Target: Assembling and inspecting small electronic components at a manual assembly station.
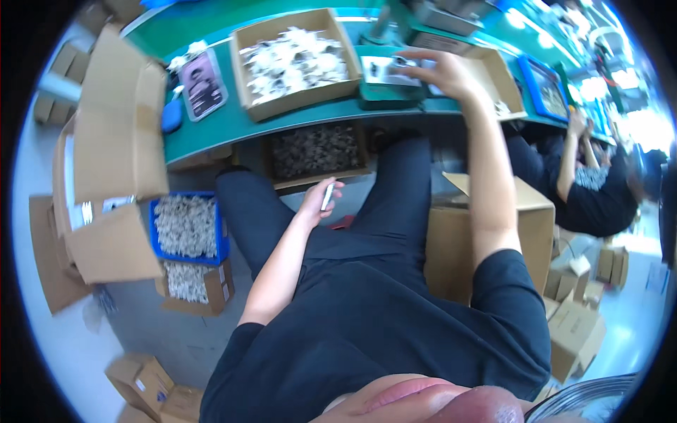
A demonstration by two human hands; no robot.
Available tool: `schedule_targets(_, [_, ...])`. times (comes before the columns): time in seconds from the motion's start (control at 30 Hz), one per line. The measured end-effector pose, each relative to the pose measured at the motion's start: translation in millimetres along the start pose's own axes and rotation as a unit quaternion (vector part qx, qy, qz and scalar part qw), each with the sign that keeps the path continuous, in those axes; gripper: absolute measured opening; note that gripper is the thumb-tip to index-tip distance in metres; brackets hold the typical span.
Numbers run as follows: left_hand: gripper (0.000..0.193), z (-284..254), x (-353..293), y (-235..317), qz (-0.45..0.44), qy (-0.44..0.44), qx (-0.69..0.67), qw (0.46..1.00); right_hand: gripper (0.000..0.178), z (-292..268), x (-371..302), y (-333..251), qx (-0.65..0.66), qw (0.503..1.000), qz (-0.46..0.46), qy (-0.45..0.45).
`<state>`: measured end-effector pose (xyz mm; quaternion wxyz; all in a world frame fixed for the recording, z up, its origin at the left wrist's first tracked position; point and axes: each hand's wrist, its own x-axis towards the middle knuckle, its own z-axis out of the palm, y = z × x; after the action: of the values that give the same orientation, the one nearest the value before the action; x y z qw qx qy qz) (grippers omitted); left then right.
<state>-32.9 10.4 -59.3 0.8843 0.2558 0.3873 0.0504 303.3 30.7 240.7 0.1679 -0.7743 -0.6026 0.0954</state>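
Low in front of my lap, my left hand is closed round a small white flat piece. Up at the bench, my right hand reaches over a green fixture with a silver metal plate. Its thumb and forefinger close in on a small dark part at the plate's right end; I cannot make out what that part is. Left of the fixture stands an open cardboard box heaped with small white parts. Close to the right hand is a shallow cardboard box with a few white pieces.
A phone-shaped item and a blue case lie on the green bench. Below are a box of grey-white parts and a blue bin. Cartons flank me; at right a co-worker sits working.
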Motion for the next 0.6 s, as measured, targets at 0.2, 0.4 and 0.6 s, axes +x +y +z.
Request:
schedule_targets(0.2, [0.038, -12, -4, -12, 0.028, 0.088, 0.03, 0.995, 0.039, -83, -32, 151, -0.167, 0.974, 0.13, 0.082])
schedule_targets(0.4, [0.038, -22, 14, -18, 0.003, 0.073, 0.082, 0.994, 0.033, -57, -25, 236, -0.315, 0.89, 0.249, -0.218])
schedule_targets(0.6, [0.037, -18, 25, -23, 0.003, 0.135, 0.096, 0.986, 0.028, -35, -37, 261, -0.33, 0.923, 0.188, -0.068])
